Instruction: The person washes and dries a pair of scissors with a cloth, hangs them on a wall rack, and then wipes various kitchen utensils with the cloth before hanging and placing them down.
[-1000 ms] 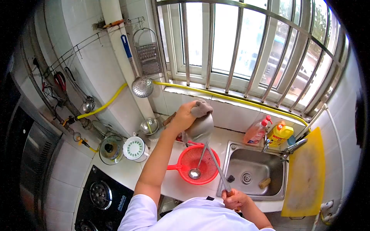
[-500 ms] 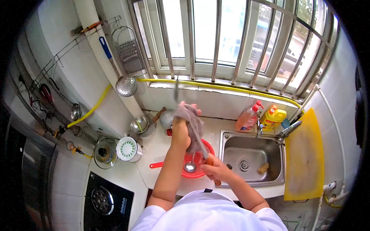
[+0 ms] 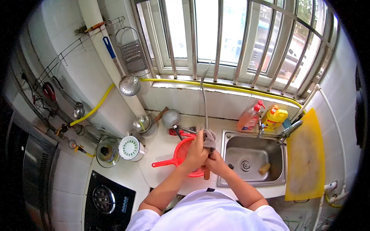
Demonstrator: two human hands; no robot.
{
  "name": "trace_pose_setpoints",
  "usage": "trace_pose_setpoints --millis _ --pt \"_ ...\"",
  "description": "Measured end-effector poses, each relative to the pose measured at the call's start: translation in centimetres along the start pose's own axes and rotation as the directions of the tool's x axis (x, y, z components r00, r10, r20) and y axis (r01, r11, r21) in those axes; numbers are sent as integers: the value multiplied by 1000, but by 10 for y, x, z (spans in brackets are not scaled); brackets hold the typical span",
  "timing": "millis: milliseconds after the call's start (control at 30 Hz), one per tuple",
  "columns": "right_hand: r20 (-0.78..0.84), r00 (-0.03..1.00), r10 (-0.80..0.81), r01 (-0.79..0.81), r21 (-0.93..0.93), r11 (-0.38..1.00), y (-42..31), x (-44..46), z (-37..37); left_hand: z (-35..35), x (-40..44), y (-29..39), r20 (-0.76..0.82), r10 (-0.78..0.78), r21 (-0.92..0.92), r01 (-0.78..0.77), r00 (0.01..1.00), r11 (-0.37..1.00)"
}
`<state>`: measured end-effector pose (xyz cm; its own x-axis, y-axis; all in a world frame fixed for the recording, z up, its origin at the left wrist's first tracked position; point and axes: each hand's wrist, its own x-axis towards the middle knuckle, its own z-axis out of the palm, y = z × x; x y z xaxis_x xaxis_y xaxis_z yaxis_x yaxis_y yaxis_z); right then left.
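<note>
My left hand [image 3: 197, 154] wraps a grey-brown cloth [image 3: 209, 141] around the lower part of a long metal utensil [image 3: 205, 104], whose thin end points up toward the window bars. Just to its right, my right hand [image 3: 216, 162] is closed on the utensil's wooden handle [image 3: 207, 174], which shows below the fingers. Both hands are over the right side of a red colander [image 3: 182, 150] with its handle pointing left. The ladle bowl seen in the colander before is hidden behind my hands.
The steel sink [image 3: 252, 146] holds a brown sponge [image 3: 264, 168]. Behind it stand a red-pump bottle [image 3: 249, 117] and a yellow bottle [image 3: 275, 118]. A grey ladle [image 3: 171, 118], white lidded pot [image 3: 131, 148], glass lid [image 3: 106, 153] and black stove [image 3: 103, 198] are to the left.
The utensil has swung upright. My left hand has moved down with the cloth to the handle end, beside my right hand. The grey ladle behind the colander is now more visible.
</note>
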<state>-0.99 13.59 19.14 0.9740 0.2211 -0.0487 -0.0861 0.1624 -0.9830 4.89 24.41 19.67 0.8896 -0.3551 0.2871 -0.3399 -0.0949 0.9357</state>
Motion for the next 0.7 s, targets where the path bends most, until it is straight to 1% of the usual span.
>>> trace_pose_setpoints --millis 33,67,100,133,167,200,233,267,300,333,367,400,433,467,500,533,567,600,633,667,700 --pt "57 998 16 -17 4 1000 0 1 0 -6 -2 18 -4 -26 -16 26 1000 1000" --pt "56 998 19 -19 4 1000 -7 3 -4 -10 -4 28 -8 -53 -37 53 999 998" --pt "235 971 -50 131 -344 930 -20 4 -11 -13 -1 6 -42 -51 -46 50 998 998" --pt "420 906 -47 321 -610 724 -33 4 -16 -21 -1 13 -41 -54 -47 52 998 998" --pt "341 900 -273 434 -768 471 -55 -5 -16 -32 3 25 -30 -69 45 70 997 997" --pt "281 899 -336 422 -760 495 -69 -6 -19 -43 4 31 -23 -82 138 84 996 987" --pt "162 936 -312 293 -851 436 -82 -7 -21 -50 4 27 -48 22 307 -7 999 952" --pt "236 834 -499 377 -904 203 -99 -4 -22 -54 2 27 -52 20 306 -3 998 952" --pt "336 692 -639 403 -914 -45 -112 1 -22 -59 2 35 51 -33 254 19 998 967" --pt "336 694 -636 405 -914 -40 -116 8 -23 -61 0 41 157 -79 205 46 984 978" --pt "451 673 -587 399 -889 -225 -118 17 -24 -61 -4 42 218 -63 246 8 974 969" --pt "554 652 -517 386 -830 -403 -119 24 -26 -62 -6 44 219 -62 248 6 974 969" --pt "600 633 -489 440 -799 -410 -118 30 -28 -64 -8 46 339 -69 263 -24 938 964" --pt "602 632 -489 441 -798 -411 -118 31 -31 -66 -11 48 451 -78 274 -54 889 960" --pt "596 740 -311 530 -802 -276 -118 31 -36 -69 -13 52 493 -133 352 -57 860 934" --pt "594 797 -108 582 -803 -124 -118 31 -40 -74 -14 57 485 -135 350 -50 864 935" --pt "655 744 -133 643 -755 -126 -117 31 -42 -81 -15 64 564 -182 344 -29 805 938" --pt "664 737 -128 653 -748 -124 -118 29 -44 -89 -16 69 638 -227 341 -6 736 940" --pt "662 741 -108 648 -748 -141 -119 26 -47 -99 -19 71 665 -249 308 46 704 950" --pt "660 746 -91 643 -749 -160 -121 25 -50 -107 -20 79 656 -253 311 50 711 949" --pt "686 695 -215 681 -724 -110 -120 27 -55 -114 -20 91 651 -390 457 74 651 886"
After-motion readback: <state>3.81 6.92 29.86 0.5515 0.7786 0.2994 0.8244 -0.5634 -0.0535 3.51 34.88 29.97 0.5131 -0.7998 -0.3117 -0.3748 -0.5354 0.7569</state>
